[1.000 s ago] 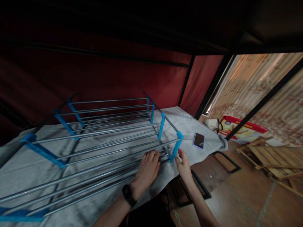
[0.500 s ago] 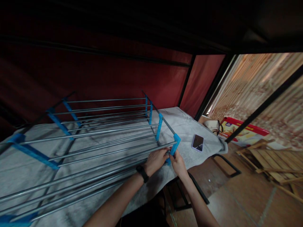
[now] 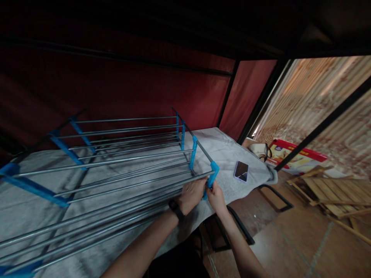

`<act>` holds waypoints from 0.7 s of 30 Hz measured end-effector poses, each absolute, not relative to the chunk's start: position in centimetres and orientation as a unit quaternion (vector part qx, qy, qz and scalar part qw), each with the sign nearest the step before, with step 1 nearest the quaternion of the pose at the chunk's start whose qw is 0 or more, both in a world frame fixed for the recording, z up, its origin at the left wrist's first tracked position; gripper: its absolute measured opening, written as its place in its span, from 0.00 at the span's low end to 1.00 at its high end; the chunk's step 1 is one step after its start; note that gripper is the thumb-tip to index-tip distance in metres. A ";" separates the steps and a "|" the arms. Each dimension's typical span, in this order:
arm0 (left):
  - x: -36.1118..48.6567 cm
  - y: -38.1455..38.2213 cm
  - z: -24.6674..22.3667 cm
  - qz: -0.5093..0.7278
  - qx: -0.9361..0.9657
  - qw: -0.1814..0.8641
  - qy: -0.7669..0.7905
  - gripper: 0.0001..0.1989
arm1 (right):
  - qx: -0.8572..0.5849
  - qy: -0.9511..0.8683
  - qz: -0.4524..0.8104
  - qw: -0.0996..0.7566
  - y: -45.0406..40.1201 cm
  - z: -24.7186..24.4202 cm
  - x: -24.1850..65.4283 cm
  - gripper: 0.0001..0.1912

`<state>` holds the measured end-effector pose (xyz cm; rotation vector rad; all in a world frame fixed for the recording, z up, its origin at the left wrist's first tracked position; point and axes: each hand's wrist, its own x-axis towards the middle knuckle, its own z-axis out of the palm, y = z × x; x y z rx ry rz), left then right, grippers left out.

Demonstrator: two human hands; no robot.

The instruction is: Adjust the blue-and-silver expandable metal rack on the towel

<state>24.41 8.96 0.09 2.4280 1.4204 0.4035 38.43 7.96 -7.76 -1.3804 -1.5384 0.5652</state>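
A rack of grey metal tubes (image 3: 116,161) joined by blue plastic connectors lies across a bed-like surface covered by a grey cloth (image 3: 223,146). At its near right corner, my right hand (image 3: 216,196) is closed around the lower part of a blue connector (image 3: 213,172). My left hand (image 3: 194,193), with a black watch (image 3: 176,209) on the wrist, is at the same connector from the left. Its fingertips are tucked under the tube and partly hidden, so what they pinch is not clear.
A phone (image 3: 241,171) lies on the cloth right of my hands. Beyond the edge are a red and yellow box (image 3: 298,156), a folded wooden slatted piece (image 3: 336,193) and a black metal frame (image 3: 278,199) over the tiled floor. A red wall (image 3: 130,92) stands behind the rack.
The view has shifted slightly. Both hands stay at the corner connector, with the left fingers now further behind it. The rack looks otherwise the same.
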 end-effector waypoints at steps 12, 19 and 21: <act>25.5 9.1 0.1 0.133 0.810 0.173 0.544 0.16 | -0.557 -0.634 0.232 0.484 7.9 -7.8 38.7 0.15; 25.6 9.1 -0.2 0.161 0.791 0.203 0.554 0.14 | -0.555 -0.633 0.227 0.490 7.8 -7.9 38.6 0.16; 25.8 8.9 -0.2 0.159 0.800 0.188 0.547 0.13 | -0.558 -0.627 0.229 0.493 7.9 -7.8 38.5 0.14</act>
